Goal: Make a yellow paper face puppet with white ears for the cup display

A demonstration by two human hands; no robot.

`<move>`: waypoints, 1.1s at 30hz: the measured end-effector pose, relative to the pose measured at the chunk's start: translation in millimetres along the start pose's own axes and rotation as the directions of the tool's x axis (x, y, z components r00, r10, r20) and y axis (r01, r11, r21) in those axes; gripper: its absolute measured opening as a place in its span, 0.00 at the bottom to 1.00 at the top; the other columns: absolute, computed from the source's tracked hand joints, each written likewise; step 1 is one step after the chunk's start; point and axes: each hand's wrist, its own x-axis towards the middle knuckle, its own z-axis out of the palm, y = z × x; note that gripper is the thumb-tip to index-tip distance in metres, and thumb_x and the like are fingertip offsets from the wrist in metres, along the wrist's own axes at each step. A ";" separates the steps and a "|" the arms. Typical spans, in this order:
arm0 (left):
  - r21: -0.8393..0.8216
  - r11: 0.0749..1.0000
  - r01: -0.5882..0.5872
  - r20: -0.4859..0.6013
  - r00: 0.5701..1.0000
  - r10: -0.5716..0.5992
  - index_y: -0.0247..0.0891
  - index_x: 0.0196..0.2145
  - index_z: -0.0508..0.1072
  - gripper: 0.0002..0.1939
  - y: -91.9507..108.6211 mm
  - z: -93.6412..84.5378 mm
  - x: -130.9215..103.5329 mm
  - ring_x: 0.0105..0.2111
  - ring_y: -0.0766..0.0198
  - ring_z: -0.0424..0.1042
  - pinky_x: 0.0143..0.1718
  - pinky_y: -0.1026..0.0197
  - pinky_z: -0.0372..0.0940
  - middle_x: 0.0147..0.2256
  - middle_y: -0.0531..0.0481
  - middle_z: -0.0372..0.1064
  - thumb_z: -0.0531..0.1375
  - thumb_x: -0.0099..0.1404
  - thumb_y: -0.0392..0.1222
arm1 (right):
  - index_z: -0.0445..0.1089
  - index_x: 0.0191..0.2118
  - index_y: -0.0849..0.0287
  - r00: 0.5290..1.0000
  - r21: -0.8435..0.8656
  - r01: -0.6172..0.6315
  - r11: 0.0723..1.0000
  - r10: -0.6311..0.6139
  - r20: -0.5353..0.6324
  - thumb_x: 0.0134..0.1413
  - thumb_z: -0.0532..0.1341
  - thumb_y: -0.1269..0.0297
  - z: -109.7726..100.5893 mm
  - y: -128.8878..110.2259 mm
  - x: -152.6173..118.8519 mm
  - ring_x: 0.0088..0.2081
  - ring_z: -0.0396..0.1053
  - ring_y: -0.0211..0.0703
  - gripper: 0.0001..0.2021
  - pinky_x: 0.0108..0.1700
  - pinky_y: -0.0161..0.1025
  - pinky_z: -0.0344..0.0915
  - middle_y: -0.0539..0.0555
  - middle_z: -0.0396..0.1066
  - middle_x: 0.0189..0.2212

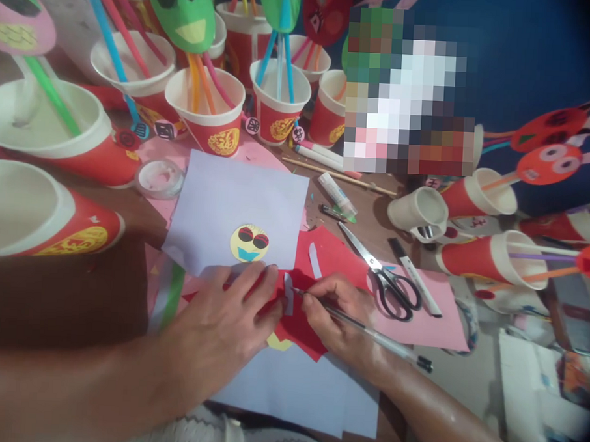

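Observation:
My right hand [337,314] grips a slim clear pen [363,325], its tip at the edge of a small pale lavender paper strip [288,294]. My left hand [235,313] lies with fingers apart on the papers, thumb beside that strip. Under both sits a red paper sheet [314,336], on which rests a second lavender cutout [315,259]. Just beyond my left fingertips, a round yellow paper face [250,243] with dark red-rimmed eyes and a blue mouth lies on a lavender sheet [242,186].
Black-handled scissors [394,290] and a marker [414,277] lie to the right on pink paper [442,318]. A glue tube [336,195] and small clear dish [160,178] lie farther back. Several red-and-white paper cups [205,109] with straws and paper faces ring the table; a white cup [417,210] stands right.

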 end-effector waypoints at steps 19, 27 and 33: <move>0.035 0.999 0.007 -0.052 0.999 -0.005 0.40 0.46 0.68 0.13 1.8 2.6 -0.5 0.51 0.48 0.60 0.36 0.49 0.62 0.55 0.42 0.61 0.52 0.64 0.41 | 0.63 0.28 0.58 0.997 -0.124 0.064 0.990 -0.069 -0.042 0.52 0.60 0.66 2.6 -1.3 1.7 0.16 0.62 0.27 0.05 0.19 0.25 0.56 0.42 0.66 0.16; 0.032 0.999 0.009 -0.051 0.999 -0.007 0.40 0.44 0.69 0.12 1.7 2.8 -1.1 0.51 0.48 0.61 0.36 0.49 0.63 0.54 0.43 0.61 0.51 0.65 0.40 | 0.63 0.27 0.58 0.994 -0.122 0.108 0.987 -0.111 -0.011 0.52 0.59 0.67 1.4 0.0 1.8 0.16 0.59 0.28 0.05 0.19 0.26 0.55 0.42 0.64 0.16; 0.038 0.999 0.010 -0.044 0.999 -0.008 0.40 0.45 0.69 0.13 1.1 2.0 1.5 0.51 0.48 0.61 0.36 0.49 0.63 0.54 0.43 0.61 0.50 0.65 0.40 | 0.62 0.26 0.58 0.994 -0.116 0.110 0.987 -0.111 -0.001 0.52 0.59 0.67 0.6 -0.7 1.5 0.15 0.58 0.27 0.06 0.19 0.26 0.54 0.42 0.62 0.15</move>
